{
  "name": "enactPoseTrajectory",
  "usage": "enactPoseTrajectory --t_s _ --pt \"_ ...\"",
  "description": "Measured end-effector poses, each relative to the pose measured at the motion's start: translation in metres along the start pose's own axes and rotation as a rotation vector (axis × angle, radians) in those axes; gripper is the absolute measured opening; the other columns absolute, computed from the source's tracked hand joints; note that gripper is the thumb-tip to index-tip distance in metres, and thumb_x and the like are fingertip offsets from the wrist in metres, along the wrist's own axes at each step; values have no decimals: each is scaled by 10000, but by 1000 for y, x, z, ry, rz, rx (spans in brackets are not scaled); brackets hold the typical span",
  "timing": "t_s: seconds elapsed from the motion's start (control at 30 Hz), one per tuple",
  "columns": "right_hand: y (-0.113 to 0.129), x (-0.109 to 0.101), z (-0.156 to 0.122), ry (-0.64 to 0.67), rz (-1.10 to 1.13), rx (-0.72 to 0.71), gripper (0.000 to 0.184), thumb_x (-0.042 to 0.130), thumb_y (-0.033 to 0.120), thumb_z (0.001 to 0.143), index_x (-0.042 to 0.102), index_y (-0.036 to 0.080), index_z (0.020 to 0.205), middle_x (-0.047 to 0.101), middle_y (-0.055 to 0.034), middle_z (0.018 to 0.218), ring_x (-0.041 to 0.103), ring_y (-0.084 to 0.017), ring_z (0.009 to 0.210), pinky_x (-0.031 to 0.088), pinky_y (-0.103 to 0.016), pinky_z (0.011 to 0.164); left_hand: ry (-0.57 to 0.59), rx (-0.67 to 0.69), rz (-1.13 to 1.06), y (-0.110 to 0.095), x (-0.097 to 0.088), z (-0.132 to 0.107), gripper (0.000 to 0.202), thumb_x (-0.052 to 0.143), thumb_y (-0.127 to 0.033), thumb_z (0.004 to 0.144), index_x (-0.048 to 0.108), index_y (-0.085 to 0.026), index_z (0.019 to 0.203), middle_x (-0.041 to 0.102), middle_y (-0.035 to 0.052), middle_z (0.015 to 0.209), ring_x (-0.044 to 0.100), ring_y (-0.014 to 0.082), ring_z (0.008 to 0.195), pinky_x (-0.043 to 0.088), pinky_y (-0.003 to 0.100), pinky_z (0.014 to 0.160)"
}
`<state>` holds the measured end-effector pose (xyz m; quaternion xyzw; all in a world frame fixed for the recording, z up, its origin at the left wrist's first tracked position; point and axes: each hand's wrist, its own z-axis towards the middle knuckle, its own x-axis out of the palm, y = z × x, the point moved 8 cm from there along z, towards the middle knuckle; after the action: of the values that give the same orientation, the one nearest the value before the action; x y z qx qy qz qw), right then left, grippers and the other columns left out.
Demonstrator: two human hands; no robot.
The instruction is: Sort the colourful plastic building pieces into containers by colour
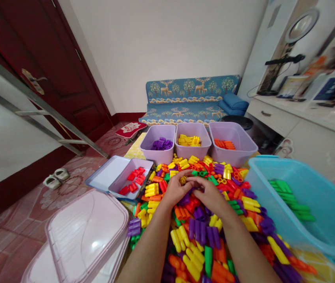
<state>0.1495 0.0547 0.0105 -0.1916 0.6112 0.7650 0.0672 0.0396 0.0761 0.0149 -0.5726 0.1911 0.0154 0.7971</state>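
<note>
Both hands meet over a large pile of coloured plastic tube-shaped building pieces (195,231) in yellow, purple, orange, red and green. My left hand (177,188) has its fingers curled round a small yellow plastic piece (183,180), which is partly covered. Close against it, my right hand (209,193) is bent inward with its fingertips by the left thumb; what its fingers hold is hidden. Purple and red pieces lie directly under the two hands.
Behind the pile stand lilac bins with purple pieces (162,144), yellow pieces (189,140) and orange pieces (224,144). A blue bin (326,196) at right holds green pieces. At left are a tray (114,184) with red pieces, stacked lids (87,232) and a ladder (49,106).
</note>
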Motion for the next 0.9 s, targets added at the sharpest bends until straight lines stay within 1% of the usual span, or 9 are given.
enactPoseTrajectory --t_s 0.07,0.2,0.3,0.43,0.5,0.6,0.67,0.77,0.9 --pt "-5 -12 1 -143 -129 -6 382 479 93 704 662 187 1025 661 -72 1041 620 -210 1012 477 -393 935 -99 -5 143 -1 -6 -1 360 562 -227 787 632 -146 1131 668 92 1129 600 208 1066 447 333 971" --pt "-10 -25 -4 -308 -456 -26 414 554 157 722 642 210 1123 482 -107 1335 437 -286 1262 338 -477 1066 -159 -40 522 -2 -9 -3 371 584 -277 771 649 -171 1121 675 100 1110 584 265 1074 429 404 974" --pt "-13 -20 -5 -255 -510 27 443 529 176 763 605 209 1198 397 -114 1421 394 -298 1305 340 -483 1065 -102 -39 616 -1 -5 -4 468 576 -318 780 582 -193 1231 648 97 1182 570 272 1105 423 408 982" --pt "-9 -10 -2 -122 -457 28 443 498 112 742 616 173 1165 549 -115 1257 513 -227 1190 378 -403 1048 -41 -11 581 2 -2 -3 593 611 -286 742 496 -231 1321 586 68 1288 530 262 1167 388 395 1031" --pt "-7 -10 -2 -115 -431 17 446 498 90 721 620 159 1143 577 -107 1197 530 -207 1160 377 -373 1048 -32 -6 552 3 -2 -2 586 624 -281 729 515 -234 1303 591 66 1272 527 259 1163 389 390 1030" --pt "-9 -15 -3 -187 -422 75 453 511 99 720 613 160 1157 499 -135 1281 503 -227 1200 398 -381 1025 -11 4 517 1 -1 -3 495 614 -292 744 579 -234 1234 594 73 1228 537 242 1140 400 370 1020" --pt "-12 -17 -5 -197 -424 146 487 526 125 732 590 191 1210 392 -145 1396 509 -250 1200 436 -394 980 -11 -11 504 0 -2 -3 552 617 -307 746 536 -237 1288 528 87 1304 503 246 1194 389 369 1036" --pt "-13 -15 -7 -124 -461 237 548 548 174 749 545 267 1289 312 -116 1481 552 -264 1156 457 -408 943 18 -46 535 1 0 -3 636 616 -348 756 448 -279 1366 404 82 1427 406 275 1299 337 409 1082" --pt "-11 -13 -6 -58 -539 262 584 541 190 760 502 275 1337 335 -105 1481 497 -281 1233 404 -420 1007 76 -74 627 4 5 -1 480 566 -421 799 557 -328 1269 406 44 1429 423 292 1276 336 442 1077"
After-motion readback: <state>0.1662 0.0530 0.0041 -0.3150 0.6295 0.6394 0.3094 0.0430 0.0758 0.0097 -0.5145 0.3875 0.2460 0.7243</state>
